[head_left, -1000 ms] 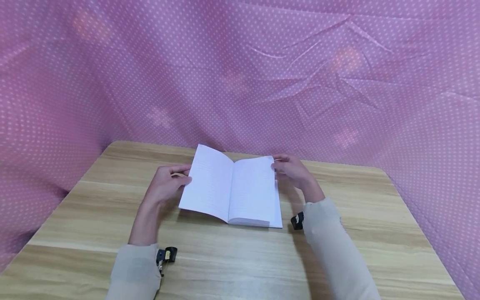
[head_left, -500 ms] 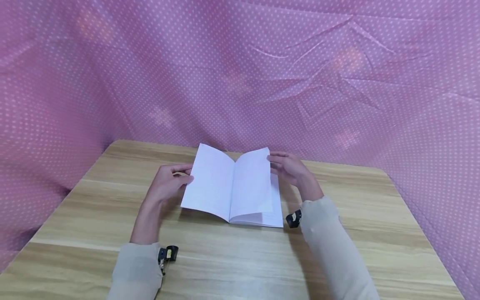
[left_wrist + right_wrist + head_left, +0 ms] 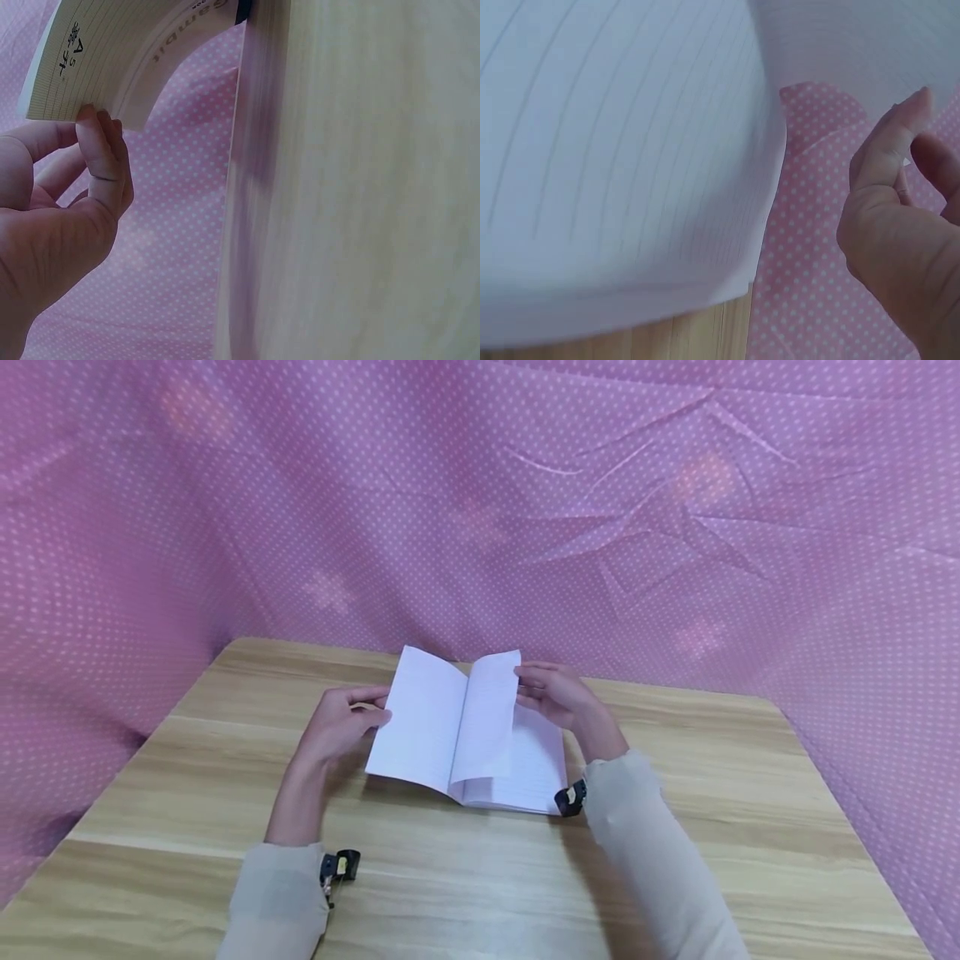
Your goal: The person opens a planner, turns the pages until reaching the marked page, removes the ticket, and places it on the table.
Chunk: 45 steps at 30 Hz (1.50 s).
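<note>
A white lined notebook lies spread open on the wooden table, its left half raised and tilted. My left hand pinches the left edge, thumb on top. From below, the left wrist view shows these fingers against the printed back of the notebook. My right hand holds the outer edge of a lifted page near its far corner. That page stands curved over the right half, where ruled lines show on the page underneath. In the right wrist view, the fingertips of the right hand overlap the turned page.
The wood-grain table extends around the notebook on all sides. A pink polka-dot cloth hangs behind the table and along both sides. Small black devices sit at the left cuff and the right cuff.
The right hand has moved left, lifting the page's right edge up and toward the spine. More of the ruled page beneath shows now. The left hand keeps its grip, nearly still.
</note>
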Motion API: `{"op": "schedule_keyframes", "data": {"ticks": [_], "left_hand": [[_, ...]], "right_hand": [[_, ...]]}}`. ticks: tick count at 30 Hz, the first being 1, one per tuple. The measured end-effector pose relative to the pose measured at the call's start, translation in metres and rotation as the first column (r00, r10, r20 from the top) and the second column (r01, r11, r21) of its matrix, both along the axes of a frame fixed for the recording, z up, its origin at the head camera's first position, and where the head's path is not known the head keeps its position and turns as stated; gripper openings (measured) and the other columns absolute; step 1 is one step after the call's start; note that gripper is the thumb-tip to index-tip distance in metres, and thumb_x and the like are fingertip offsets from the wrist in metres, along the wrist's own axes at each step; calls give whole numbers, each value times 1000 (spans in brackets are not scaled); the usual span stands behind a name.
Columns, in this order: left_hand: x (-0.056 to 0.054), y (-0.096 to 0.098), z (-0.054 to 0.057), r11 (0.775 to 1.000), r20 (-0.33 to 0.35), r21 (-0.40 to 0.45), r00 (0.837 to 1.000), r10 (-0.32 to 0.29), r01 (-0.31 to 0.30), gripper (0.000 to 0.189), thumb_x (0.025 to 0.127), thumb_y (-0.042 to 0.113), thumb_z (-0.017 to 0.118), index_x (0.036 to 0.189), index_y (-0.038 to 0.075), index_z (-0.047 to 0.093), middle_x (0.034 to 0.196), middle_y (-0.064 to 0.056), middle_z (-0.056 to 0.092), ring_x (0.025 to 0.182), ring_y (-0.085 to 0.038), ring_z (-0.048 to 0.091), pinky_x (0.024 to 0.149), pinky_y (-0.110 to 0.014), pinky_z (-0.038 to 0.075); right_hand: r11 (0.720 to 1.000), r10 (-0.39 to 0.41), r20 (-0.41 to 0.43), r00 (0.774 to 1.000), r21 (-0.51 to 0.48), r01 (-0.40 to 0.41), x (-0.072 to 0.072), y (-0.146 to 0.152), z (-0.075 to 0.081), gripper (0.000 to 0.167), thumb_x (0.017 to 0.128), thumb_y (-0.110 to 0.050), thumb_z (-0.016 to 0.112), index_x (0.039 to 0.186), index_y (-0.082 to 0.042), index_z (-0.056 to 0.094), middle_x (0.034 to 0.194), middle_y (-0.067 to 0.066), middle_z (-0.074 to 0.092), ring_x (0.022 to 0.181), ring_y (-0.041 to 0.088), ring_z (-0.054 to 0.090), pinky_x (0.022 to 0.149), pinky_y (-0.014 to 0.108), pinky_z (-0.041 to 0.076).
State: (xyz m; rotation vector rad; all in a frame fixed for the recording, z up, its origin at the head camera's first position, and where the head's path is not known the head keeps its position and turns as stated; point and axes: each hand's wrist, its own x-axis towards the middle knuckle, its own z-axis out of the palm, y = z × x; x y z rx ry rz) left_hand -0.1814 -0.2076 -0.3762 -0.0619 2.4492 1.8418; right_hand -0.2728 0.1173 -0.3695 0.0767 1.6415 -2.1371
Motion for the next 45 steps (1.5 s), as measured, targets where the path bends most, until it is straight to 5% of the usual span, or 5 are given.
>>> {"op": "schedule_keyframes", "data": {"ticks": [7,31,45], "left_hand": [[1,2,-1,1000,-17,1,1000,10,-10,43,94,2,67,135,-5,60,115,-17,62,94,-18,63,85,-31,58],[0,2,-4,999,-15,47,1000,19,-19,44,93,3,67,136,-5,60,117,-20,60,95,-19,63,80,-26,58],[-1,4,-1,995,-6,93,1000,25,-25,44,91,0,68,135,-5,61,115,-19,62,91,-15,63,79,-25,57]], "right_hand": [[996,3,-38,999,-88,-7,3,-14,2,6,103,-1,55,104,-2,60,89,7,67,81,16,65,74,24,58],[990,18,-65,998,-141,-27,6,-70,-11,12,99,4,59,91,-2,66,83,11,68,75,18,68,71,24,59],[992,-23,-74,997,-125,13,9,-98,-11,3,97,3,64,99,2,66,87,11,70,77,17,70,73,24,60]]}}
